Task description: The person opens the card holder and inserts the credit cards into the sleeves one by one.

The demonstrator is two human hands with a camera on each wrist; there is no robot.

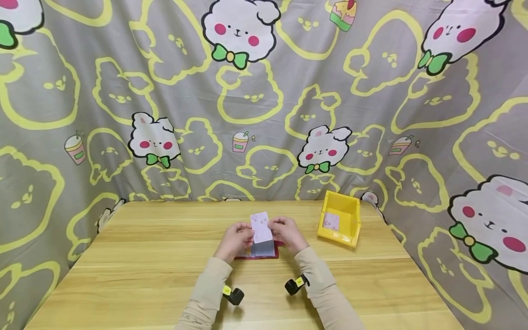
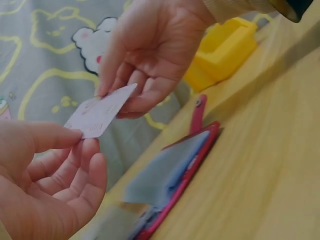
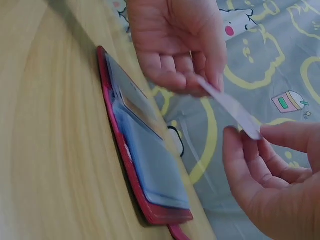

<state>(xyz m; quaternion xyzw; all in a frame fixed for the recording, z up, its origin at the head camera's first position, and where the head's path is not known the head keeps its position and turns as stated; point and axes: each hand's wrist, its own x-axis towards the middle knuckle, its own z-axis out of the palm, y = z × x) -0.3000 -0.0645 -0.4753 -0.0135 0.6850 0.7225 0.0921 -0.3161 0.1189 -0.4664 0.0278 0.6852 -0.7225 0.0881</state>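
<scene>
A pale pink card (image 1: 261,228) with a faint printed pattern is held up between both hands. My left hand (image 1: 237,240) pinches one edge of it between thumb and fingers. On the opposite edge, the thumb and fingers of my right hand (image 1: 290,233) pinch it too. Below the card, a red card holder (image 3: 135,185) lies open on the table, its clear plastic sleeves (image 3: 155,155) showing. A strap with a snap (image 2: 198,112) sticks out from the holder's side.
To the right stands a yellow bin (image 1: 340,217), with another pink card (image 1: 331,221) inside. The wooden table (image 1: 156,256) meets a patterned grey curtain (image 1: 264,101) at its back edge.
</scene>
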